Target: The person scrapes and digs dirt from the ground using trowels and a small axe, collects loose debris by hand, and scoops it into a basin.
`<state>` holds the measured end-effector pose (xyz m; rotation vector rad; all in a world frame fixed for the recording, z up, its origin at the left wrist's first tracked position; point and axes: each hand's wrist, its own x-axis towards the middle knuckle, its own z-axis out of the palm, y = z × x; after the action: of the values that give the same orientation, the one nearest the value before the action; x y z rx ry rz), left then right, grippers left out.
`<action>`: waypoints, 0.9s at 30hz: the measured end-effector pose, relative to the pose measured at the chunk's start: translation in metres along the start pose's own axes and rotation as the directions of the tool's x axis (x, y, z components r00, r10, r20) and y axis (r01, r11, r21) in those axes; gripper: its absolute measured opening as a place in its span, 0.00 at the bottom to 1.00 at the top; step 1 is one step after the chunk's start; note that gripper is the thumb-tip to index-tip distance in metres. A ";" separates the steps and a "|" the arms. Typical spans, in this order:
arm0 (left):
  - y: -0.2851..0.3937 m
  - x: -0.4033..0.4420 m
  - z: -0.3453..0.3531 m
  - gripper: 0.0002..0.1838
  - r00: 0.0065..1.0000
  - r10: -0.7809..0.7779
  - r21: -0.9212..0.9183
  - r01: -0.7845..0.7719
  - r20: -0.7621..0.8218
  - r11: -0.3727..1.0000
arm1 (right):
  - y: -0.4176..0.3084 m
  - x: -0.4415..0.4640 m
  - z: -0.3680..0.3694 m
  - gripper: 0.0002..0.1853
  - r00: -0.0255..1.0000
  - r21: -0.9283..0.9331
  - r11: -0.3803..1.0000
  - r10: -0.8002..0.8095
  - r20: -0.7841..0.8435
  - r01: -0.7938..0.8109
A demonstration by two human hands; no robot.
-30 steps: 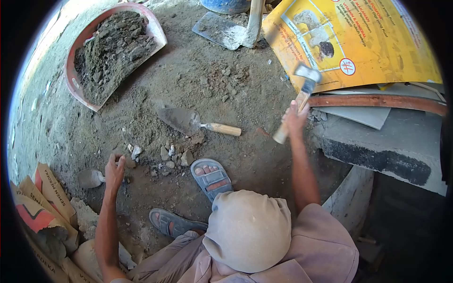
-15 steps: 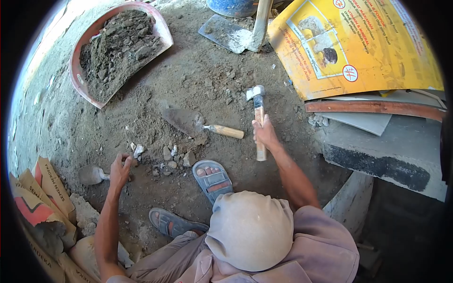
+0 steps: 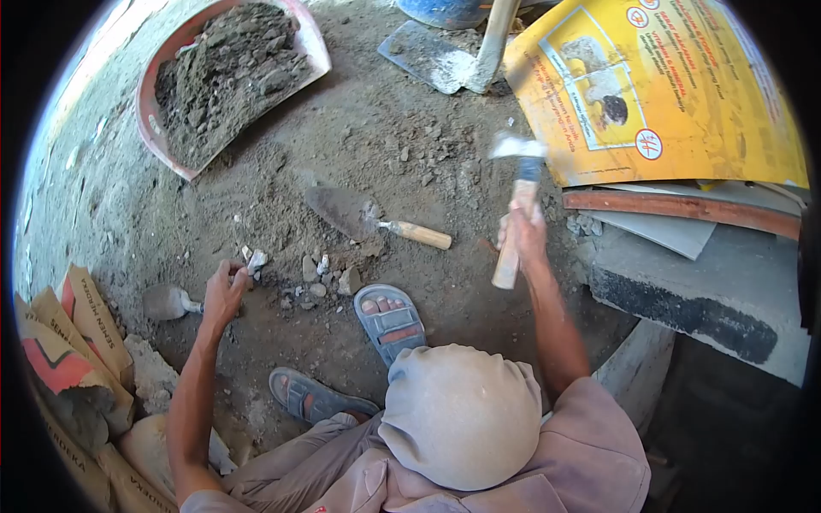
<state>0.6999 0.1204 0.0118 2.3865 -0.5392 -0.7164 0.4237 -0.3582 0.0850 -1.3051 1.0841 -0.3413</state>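
Note:
My right hand [image 3: 526,227] is wrapped round the wooden handle of a hammer [image 3: 517,205]. The metal head, blurred by motion, is raised toward the yellow sheet. On the left, my left hand [image 3: 226,291] is closed, its fingertips beside a whitish stone [image 3: 256,260]; what it grips is too small to make out. A small trowel [image 3: 165,303] lies just left of that hand, its handle end partly hidden. Between the hands, a larger trowel [image 3: 344,214] with a wooden handle rests on the soil. Several loose stones [image 3: 349,280] lie near the sandals.
A reddish pan [image 3: 147,111] of soil and rubble is at the upper left. A hoe [image 3: 428,58] lies beside a blue container [image 3: 445,10]. The yellow sheet [image 3: 684,103] and boards rest by a concrete slab [image 3: 684,282]. Torn cement bags [image 3: 96,321] stand at lower left.
The hammer in my right hand went from the right in toward the middle, then back out to the right. My left hand shifted slightly toward the whitish stone. The view moved a little.

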 end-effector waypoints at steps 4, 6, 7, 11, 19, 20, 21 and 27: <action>-0.002 -0.001 0.001 0.16 1.000 -0.020 -0.073 0.019 -0.018 0.997 | 0.055 0.010 0.037 0.14 0.905 -0.130 0.968 -0.249 -0.344 0.217; 0.005 -0.002 0.000 0.16 0.997 -0.070 -0.100 0.074 0.043 0.992 | 0.070 0.011 0.020 0.15 0.996 -0.316 0.945 0.077 -0.035 -0.084; 0.005 0.000 0.000 0.16 0.997 -0.067 -0.103 0.070 0.038 0.992 | 0.040 0.002 0.024 0.15 0.947 -0.294 0.905 0.320 -0.007 -0.308; 0.001 0.004 0.001 0.17 0.999 -0.052 -0.077 0.052 -0.003 0.996 | -0.001 -0.025 0.002 0.15 0.991 -0.396 0.915 0.114 0.067 -0.078; 0.016 0.006 0.001 0.17 0.991 0.132 0.010 -0.132 -0.032 0.991 | 0.072 0.005 0.005 0.19 0.986 -0.948 0.274 -0.014 0.166 0.163; 0.016 0.009 -0.003 0.17 0.994 0.100 0.015 -0.100 -0.032 0.995 | 0.068 0.004 0.007 0.18 0.988 -0.909 0.388 -0.078 0.134 0.154; 0.017 0.005 -0.003 0.17 0.998 0.047 0.012 -0.047 -0.030 0.999 | 0.054 -0.002 0.013 0.17 0.986 -0.859 0.488 -0.125 0.108 0.156; 0.010 -0.009 0.000 0.17 0.995 -0.061 -0.043 0.065 0.080 0.997 | 0.057 -0.018 0.009 0.21 0.924 -0.669 0.651 -0.352 0.151 0.357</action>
<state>0.6909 0.1172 0.0215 2.3494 -0.4763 -0.8444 0.4016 -0.3225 0.0410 -2.2139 0.9694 -0.2191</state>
